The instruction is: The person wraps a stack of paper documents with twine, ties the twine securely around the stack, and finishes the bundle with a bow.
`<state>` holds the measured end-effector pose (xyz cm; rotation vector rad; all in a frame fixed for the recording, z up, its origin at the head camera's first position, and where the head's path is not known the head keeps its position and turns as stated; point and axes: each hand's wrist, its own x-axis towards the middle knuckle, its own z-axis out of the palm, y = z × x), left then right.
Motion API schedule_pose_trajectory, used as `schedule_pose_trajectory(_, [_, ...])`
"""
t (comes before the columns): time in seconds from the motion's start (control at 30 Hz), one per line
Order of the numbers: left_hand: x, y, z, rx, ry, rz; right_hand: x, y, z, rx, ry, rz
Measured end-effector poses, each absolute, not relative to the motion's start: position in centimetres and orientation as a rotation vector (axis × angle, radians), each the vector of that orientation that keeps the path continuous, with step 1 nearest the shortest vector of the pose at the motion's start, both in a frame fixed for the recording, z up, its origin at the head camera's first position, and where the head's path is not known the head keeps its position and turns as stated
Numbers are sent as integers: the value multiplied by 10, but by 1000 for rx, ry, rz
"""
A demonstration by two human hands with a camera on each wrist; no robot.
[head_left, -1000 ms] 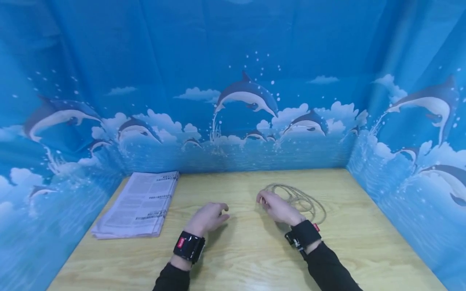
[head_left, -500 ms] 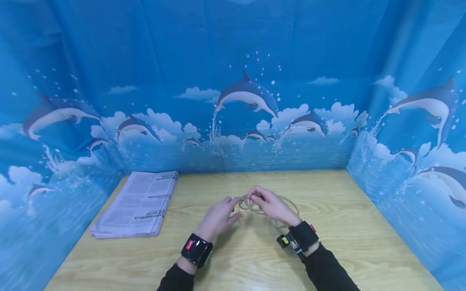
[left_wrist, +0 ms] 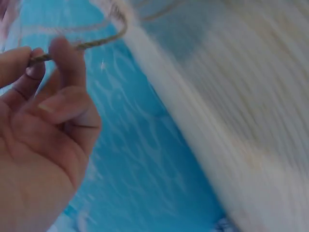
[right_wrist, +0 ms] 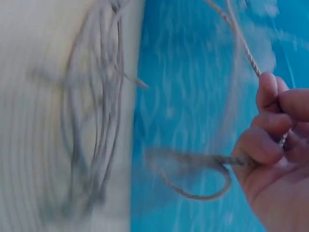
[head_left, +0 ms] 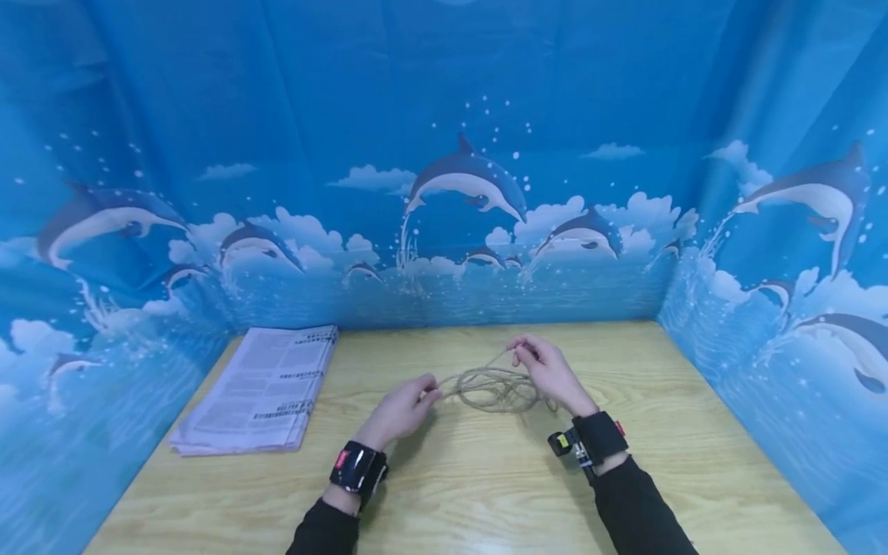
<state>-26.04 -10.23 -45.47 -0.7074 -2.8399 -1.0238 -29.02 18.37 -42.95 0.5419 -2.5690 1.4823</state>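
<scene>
- head view: i see my left hand [head_left: 400,410] low over the wooden table [head_left: 451,493], its fingertips closed in a pinch on one end of the rope [head_left: 494,387].
- head view: my right hand [head_left: 548,372] sits a little farther back and higher, fingers curled in, holding another strand of the same rope up off the table.
- head view: the rope hangs as a loose tangle of loops between the two hands, near the middle of the table, its lower loops resting on the wood.
- head view: a stack of printed papers [head_left: 262,389] lies well apart on the table's left side, close to the blue dolphin curtain [head_left: 444,154] that walls in the table.
- left wrist view: blurred, but i can make out the thumb and forefinger [left_wrist: 63,60] pressed together on the rope [left_wrist: 91,43], the other fingers loosely bent beneath; the strand runs up and away toward the table edge.
- right wrist view: also blurred; the fingers [right_wrist: 270,121] are folded tight around the rope [right_wrist: 193,162], one strand rising out the top of the fist, a small loop drooping out its side, and the rest of the coils lying on the table [right_wrist: 29,145] beyond.
</scene>
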Motion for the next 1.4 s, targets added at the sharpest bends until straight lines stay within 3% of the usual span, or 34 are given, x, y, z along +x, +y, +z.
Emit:
schedule_pose_trajectory(0.2, [-274, -148, -444, -411, -2675, -1560, -300, 238, -428, 224, -2468, 1401])
schedule_pose_trajectory(0.47, [-273, -212, -431, 176, -2502, -1337, -299, 298, -431, -184, -2278, 1139])
schedule_pose_trajectory(0.67, [-265, -244, -424, 492, -2216, -1524, -297, 322, -437, -265, -2185, 968])
schedule_pose_trajectory(0.87, [-266, -255, -427, 675, -2107, -1599, -297, 321, -443, -179, -2329, 946])
schedule_pose_trajectory(1.03, [-266, -251, -432, 562, -2412, -1456, -296, 311, -443, -147, -2672, 910])
schedule_pose_trajectory(1.17, [-269, -239, -431, 316, -2661, -1293, -295, 291, -440, -82, -2844, 882])
schedule_pose_trajectory(1.4, [-270, -188, -435, -68, -2838, -1009, -295, 227, -444, 390, -2904, 917])
